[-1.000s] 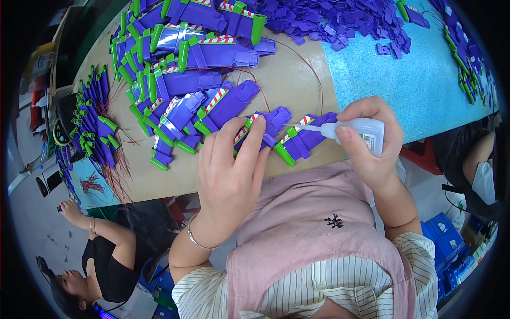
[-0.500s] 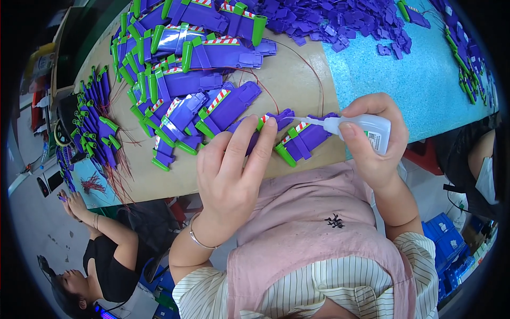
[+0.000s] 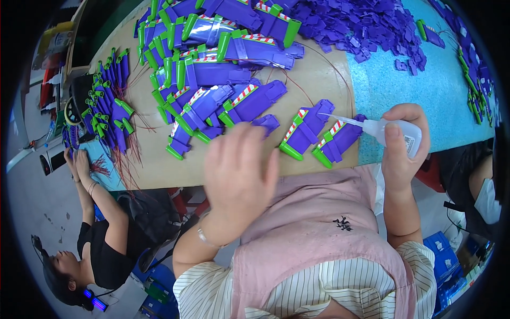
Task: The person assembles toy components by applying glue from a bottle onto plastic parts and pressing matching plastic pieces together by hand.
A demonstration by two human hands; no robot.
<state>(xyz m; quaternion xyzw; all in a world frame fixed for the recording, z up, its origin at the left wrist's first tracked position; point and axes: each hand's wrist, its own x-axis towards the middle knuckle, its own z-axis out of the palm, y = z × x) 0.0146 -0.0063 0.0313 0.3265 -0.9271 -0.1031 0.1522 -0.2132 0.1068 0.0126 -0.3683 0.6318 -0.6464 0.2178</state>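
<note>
In my right hand (image 3: 401, 146) is a translucent squeeze bottle (image 3: 413, 135), tilted so its long thin nozzle points left. The nozzle tip reaches the upper end of a purple toy wing (image 3: 314, 121) with a green edge and a red-and-white striped strip; I cannot tell whether it touches. A similar purple wing (image 3: 342, 142) lies just right of that, under the nozzle. Blurred by motion, my left hand (image 3: 239, 170) hovers over the table's near side with fingers stretched out and nothing visible in them. It partly hides another purple piece (image 3: 268, 123).
Finished-looking purple-and-green wings (image 3: 212, 69) overlap in a heap at the left. Small flat purple parts (image 3: 345, 26) are piled at the back. Further left lie more wings with red wires (image 3: 133, 154). A co-worker (image 3: 106, 228) sits at lower left.
My left hand has come off the wing and moved toward me, leaving that wing fully in sight. The bottle stays in my right hand. The whole view has shifted slightly.
</note>
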